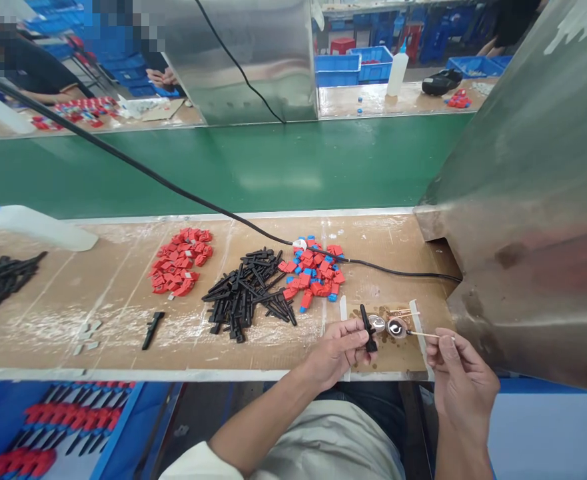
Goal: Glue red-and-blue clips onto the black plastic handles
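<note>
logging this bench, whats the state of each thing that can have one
left hand: closed on black part
black part: held
right hand: closed on thin stick
thin stick: one end at round dish
round dish: open, dark inside
lower-left blue crate: open, holding red-and-black pieces
back bottle: upright
black cable: slack

The left hand (pixel 340 350) grips a black part (pixel 368 330); the right hand (pixel 460 363) holds a thin stick (pixel 426 335) beside a small round dish (pixel 396 327).

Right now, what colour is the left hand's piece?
The slim piece is black; head view shows it.
</note>
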A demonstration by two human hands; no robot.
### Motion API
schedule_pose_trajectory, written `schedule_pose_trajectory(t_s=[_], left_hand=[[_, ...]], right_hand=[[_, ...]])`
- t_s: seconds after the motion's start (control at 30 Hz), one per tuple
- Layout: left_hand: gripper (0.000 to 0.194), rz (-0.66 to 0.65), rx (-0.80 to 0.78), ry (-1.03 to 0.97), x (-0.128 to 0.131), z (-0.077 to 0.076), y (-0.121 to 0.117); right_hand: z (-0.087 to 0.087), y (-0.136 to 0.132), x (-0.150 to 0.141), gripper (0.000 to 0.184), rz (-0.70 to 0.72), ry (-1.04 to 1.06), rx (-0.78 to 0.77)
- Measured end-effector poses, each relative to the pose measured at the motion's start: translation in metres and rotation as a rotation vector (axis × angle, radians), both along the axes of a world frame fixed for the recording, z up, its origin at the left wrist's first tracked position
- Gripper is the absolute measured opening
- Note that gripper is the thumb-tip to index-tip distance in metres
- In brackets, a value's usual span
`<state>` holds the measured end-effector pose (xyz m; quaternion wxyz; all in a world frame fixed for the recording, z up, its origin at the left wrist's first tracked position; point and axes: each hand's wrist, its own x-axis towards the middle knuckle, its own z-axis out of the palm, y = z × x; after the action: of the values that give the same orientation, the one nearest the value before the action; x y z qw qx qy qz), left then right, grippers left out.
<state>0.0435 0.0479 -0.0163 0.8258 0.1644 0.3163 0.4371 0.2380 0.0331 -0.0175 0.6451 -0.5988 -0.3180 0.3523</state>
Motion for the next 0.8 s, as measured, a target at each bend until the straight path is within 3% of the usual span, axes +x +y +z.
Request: schedule_pose_trajectory(t_s=[0.1, 0.23, 0.4, 0.8], left_hand=[[0.044, -0.008, -0.009, -0.02, 0.002, 0.002, 0.0], [0.049, -0.034, -0.021, -0.043, 0.002, 0.004, -0.001], [0.05, -0.05, -0.022, -0.06, 0.001, 0.007, -0.003], [0.053, -0.056, -0.023, -0.079, 0.002, 0.007, -0.002]], right_hand=[[0.021, -0.013, -0.007, 0.026, 0.093, -0.073, 0.118], [0.036, -0.032, -0.016, 0.009, 0.264, -0.359, 0.263], [0.034, -0.038, -0.02, 0.016, 0.318, -0.52, 0.281], [0.035, -0.035, -0.024, 0.01, 0.267, -0.478, 0.267]])
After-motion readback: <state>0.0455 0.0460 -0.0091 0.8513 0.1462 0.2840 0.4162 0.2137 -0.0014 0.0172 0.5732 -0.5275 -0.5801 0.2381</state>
